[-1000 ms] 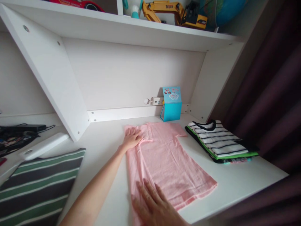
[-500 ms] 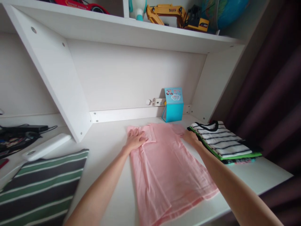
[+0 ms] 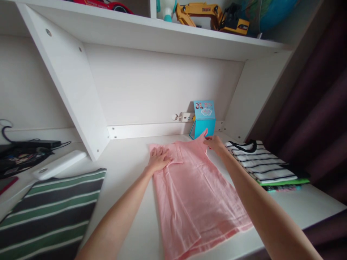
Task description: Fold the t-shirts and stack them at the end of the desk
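Pinching a pink sleeve

Lying spread on the white surface (image 3: 127, 169), the pink T-shirt (image 3: 195, 191) has its left side already folded in. Of the two hands, the left hand (image 3: 159, 160) presses flat, fingers spread, near the collar. The right hand (image 3: 215, 143) pinches the right sleeve, lifting it slightly, just beside the folded striped clothes (image 3: 264, 164) and the blue card stand (image 3: 205, 119).

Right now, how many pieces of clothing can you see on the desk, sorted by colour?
Pink shirt: 1
Green and grey striped garment: 1
White and black striped shirt, top of a folded stack: 1
Other folded pieces beneath it: too hidden to count
Total clearly seen: 3
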Demonstrator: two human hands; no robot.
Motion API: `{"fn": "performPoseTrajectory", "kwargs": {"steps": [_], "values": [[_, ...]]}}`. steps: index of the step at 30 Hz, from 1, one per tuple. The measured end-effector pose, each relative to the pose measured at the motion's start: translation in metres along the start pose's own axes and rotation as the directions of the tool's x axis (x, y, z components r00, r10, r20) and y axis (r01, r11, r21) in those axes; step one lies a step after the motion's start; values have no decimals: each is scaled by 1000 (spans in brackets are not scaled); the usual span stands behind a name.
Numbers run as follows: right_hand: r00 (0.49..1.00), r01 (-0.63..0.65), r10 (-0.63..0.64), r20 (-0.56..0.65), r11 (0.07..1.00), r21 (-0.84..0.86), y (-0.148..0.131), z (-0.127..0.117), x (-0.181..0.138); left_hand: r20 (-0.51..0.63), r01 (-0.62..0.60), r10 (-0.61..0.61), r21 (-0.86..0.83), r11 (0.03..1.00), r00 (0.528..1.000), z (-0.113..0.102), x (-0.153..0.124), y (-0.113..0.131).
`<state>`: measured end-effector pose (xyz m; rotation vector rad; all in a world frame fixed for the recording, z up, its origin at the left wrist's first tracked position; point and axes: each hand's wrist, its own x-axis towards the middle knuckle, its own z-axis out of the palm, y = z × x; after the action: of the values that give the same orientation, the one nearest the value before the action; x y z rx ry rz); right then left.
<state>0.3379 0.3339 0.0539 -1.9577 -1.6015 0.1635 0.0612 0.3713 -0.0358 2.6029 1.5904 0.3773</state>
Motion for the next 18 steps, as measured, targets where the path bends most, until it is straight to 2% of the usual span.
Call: {"fn": "performPoseTrajectory", "kwargs": {"steps": [3, 6, 10, 12, 14, 16, 18], "values": [[997, 58, -56, 60, 998, -39, -48, 10, -11, 5, 25, -25, -51, 998, 1000, 0, 1, 0], [984, 161, -154, 89, 985, -70, -96, 35, -37, -24, 81, -86, -151, 985, 996, 1, 4, -4], [944, 283, -263, 200, 956, -81, -134, 65, -86, -79, 174, -219, -376, 910, 973, -2, 6, -10], [907, 355, -328, 263, 933, -61, -139, 62, -113, -77, 217, -278, -443, 870, 958, -4, 4, -12], [862, 436, -411, 297, 900, -18, -132, 43, -141, -89, 226, -299, -461, 858, 950, -4, 3, -14], [829, 494, -476, 294, 870, 17, -113, 14, -167, -128, 181, -273, -480, 858, 954, -4, 3, -14], [836, 496, -477, 271, 868, -1, -82, -13, -191, -166, 115, -228, -507, 854, 960, -2, 4, -15]]}}
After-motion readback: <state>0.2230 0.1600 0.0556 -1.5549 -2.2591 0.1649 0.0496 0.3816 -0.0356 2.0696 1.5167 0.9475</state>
